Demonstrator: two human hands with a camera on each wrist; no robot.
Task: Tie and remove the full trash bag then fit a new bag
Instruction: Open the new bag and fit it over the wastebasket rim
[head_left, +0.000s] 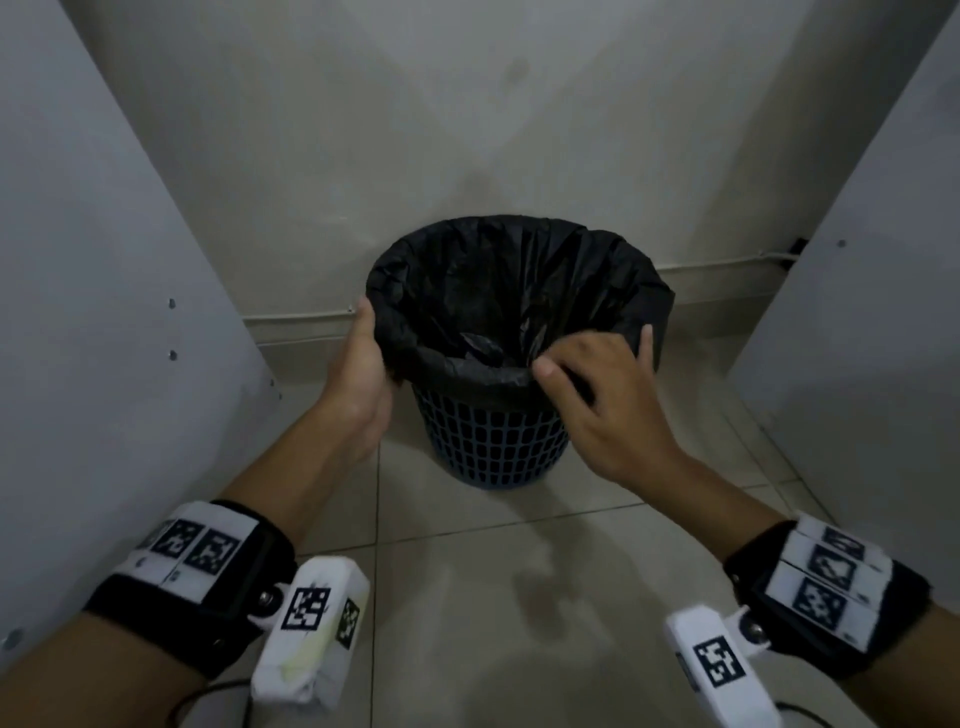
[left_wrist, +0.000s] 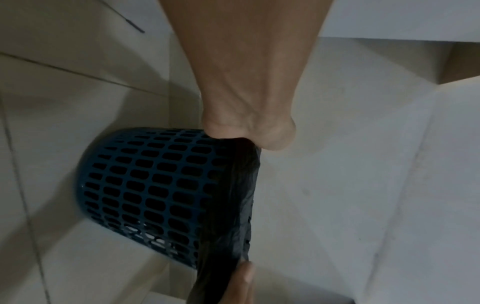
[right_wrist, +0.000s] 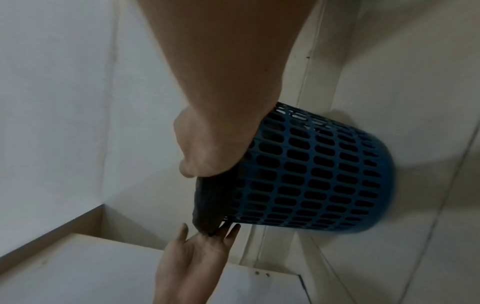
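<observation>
- The blue bin (head_left: 491, 441) stands on the tiled floor (head_left: 467, 597), just in front of both hands and between them.
- A black bag (head_left: 519, 291) lines the bin. Its top edge is folded over the rim and hangs a little way down the outside, so the bag stays open and does not slip in.
- The left hand (head_left: 363, 374) is on the left side of the rim. Its fingers lie fairly straight along the folded edge of the bag, touching it. I think it steadies the bin or gets ready to lift the edge.
- The right hand (head_left: 608, 400) is on the near right side of the rim. Its thumb and fingers bend over the folded edge and seem to pinch the plastic there. The fingertips are partly hidden, so I cannot be fully sure of the pinch.
- Inside the bag, down between the two hands, I see only dark, crumpled plastic. I cannot tell how full it is.
- The bag is not tied and it is in the bin. No other bag shows anywhere.
- I think the step now is pulling the folded edge up off the rim, so the top can be gathered and knotted.
- The bag is thin and soft. It could tear on the rim if it is tugged hard.
- The bin is light and full of holes, so it could tip or lift with the bag. One hand may need to hold it down.
- A pale wall (head_left: 467, 130) is beyond the hands, and grey panels (head_left: 78, 312) stand to the left and right of them.
</observation>
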